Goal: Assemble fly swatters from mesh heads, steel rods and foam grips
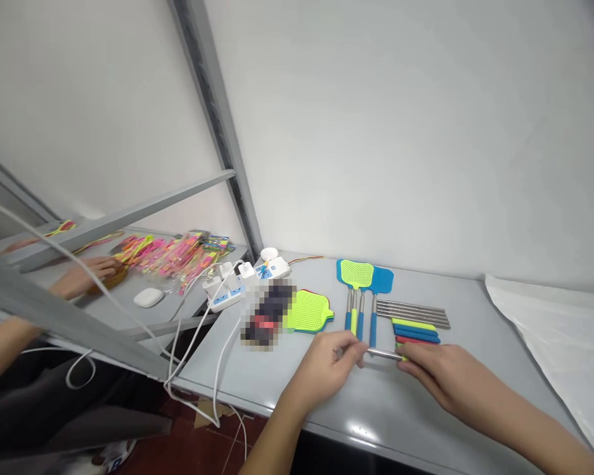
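A silver metal rod (385, 354) spans the gap between my two hands above the grey table. My left hand (329, 361) is closed around its left end. My right hand (438, 373) is closed at its right end, where a bit of yellow-green grip (402, 357) shows; the rest of that grip is hidden by the fingers. Beyond my hands lie fly swatters with yellow-green (357, 273) and blue (383, 280) heads. Several bare metal rods (413, 312) lie right of them, with coloured handle grips (416, 333) just past my right hand. Loose swatter heads (311, 311) are stacked at left.
A power strip (228, 288) with white plugs and cables stands at the table's left. A blurred-out item (270, 315) lies nearby. White sheeting (539, 336) covers the right side. Past a metal frame post (222, 119), another person's hand (92, 272) works near colourful packets (183, 254).
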Motion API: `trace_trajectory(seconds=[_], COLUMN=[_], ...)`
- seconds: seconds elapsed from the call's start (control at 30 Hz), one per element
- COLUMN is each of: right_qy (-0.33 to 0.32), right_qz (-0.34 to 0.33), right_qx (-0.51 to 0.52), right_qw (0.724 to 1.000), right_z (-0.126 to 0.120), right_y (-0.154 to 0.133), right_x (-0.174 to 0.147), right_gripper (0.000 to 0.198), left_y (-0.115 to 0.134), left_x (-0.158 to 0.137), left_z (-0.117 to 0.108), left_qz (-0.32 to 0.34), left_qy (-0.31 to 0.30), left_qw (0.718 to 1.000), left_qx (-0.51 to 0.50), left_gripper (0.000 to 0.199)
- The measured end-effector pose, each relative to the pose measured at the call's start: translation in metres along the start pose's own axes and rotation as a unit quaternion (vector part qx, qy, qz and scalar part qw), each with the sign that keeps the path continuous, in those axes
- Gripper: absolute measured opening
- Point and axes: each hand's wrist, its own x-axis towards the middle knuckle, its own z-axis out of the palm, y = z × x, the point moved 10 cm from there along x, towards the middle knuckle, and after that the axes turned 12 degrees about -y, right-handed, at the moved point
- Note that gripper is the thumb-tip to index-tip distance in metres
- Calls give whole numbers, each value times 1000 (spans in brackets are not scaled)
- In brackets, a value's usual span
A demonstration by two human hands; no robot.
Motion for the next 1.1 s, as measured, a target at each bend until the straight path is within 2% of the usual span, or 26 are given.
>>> trace_trajectory(seconds=[0.07,0.17,0.27,0.33,0.47,0.63,0.7,0.9,1.1], right_qy=[2,6,20,24,-3,15,26,107,140], right_qz=[23,63,76,81,79,66,38,-63,-137], right_qx=[-11,-9,20,41,50,-111,-176,-295,-340], right_qw=[1000,998,997,996,996,992,983,947,920], right_z=[6,14,13,8,4,11,17,14,6], right_y=[4,11,16,22,37,47,45,28,13], right_x=[-4,-8,-8,-10,-17,-29,-33,-53,-69], right_gripper=[29,27,25,24,27,26,23,23,25], left_y=[9,30,48,50,40,39,41,37,38], left_x=[2,12,27,38,59,66,62,41,26], left_z=[-1,3,30,50,69,80,83,91,105], left_qz=[15,49,92,102,80,75,60,-46,-107], left_qy=[-11,-11,-68,-124,-202,-264,-265,-207,-239], left_qw=[996,974,941,927,928,926,932,965,965], left_qx=[85,223,318,338,304,260,238,153,31], left_gripper=[36,26,27,30,28,35,35,40,40])
